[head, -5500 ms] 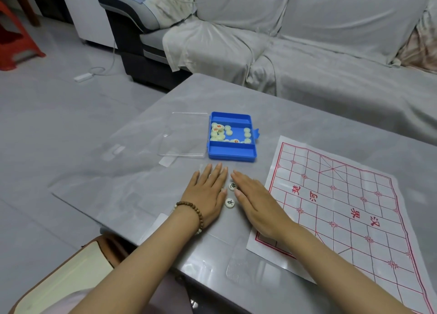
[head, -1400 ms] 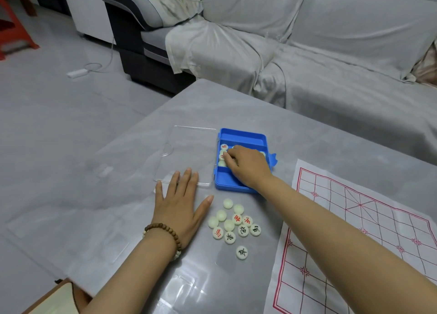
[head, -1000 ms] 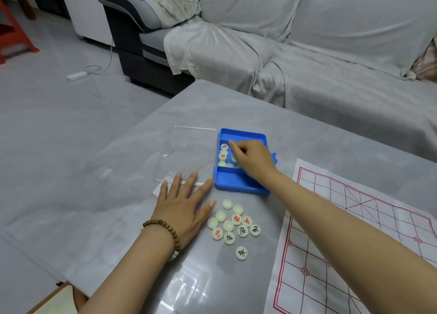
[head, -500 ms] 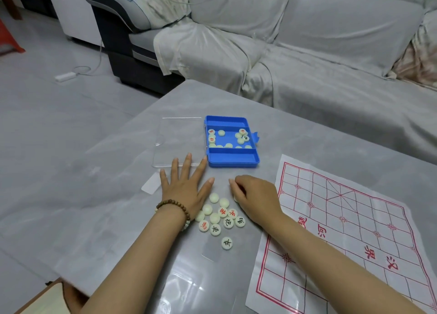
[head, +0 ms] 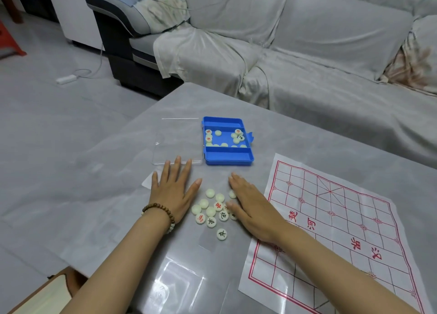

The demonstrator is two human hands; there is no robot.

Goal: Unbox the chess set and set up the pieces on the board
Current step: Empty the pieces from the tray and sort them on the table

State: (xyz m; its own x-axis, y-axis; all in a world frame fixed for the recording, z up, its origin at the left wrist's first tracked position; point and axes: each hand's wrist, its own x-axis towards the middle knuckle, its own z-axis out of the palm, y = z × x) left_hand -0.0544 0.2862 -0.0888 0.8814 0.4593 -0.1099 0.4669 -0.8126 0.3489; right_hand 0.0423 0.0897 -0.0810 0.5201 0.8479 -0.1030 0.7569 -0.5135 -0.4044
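Observation:
A blue plastic box (head: 228, 159) lies open on the grey table, with several white round chess pieces (head: 224, 137) in its middle compartment. Its clear lid (head: 177, 139) lies flat to the left. A cluster of white pieces (head: 211, 211) with red or black characters sits on the table in front of the box. My left hand (head: 173, 192) rests flat, fingers spread, left of the cluster. My right hand (head: 250, 207) lies flat on the cluster's right side, covering a few pieces. The paper board (head: 335, 228) with a red grid lies to the right.
A grey covered sofa (head: 295, 53) stands behind the table. The table's near edge runs along the bottom left, with a brown chair (head: 42, 294) below it. A white power strip (head: 65, 79) lies on the floor at left.
My right hand went from the box back to the cluster and has flattened out over its right side. The cluster has grown since the earliest frame. My left hand stayed flat.

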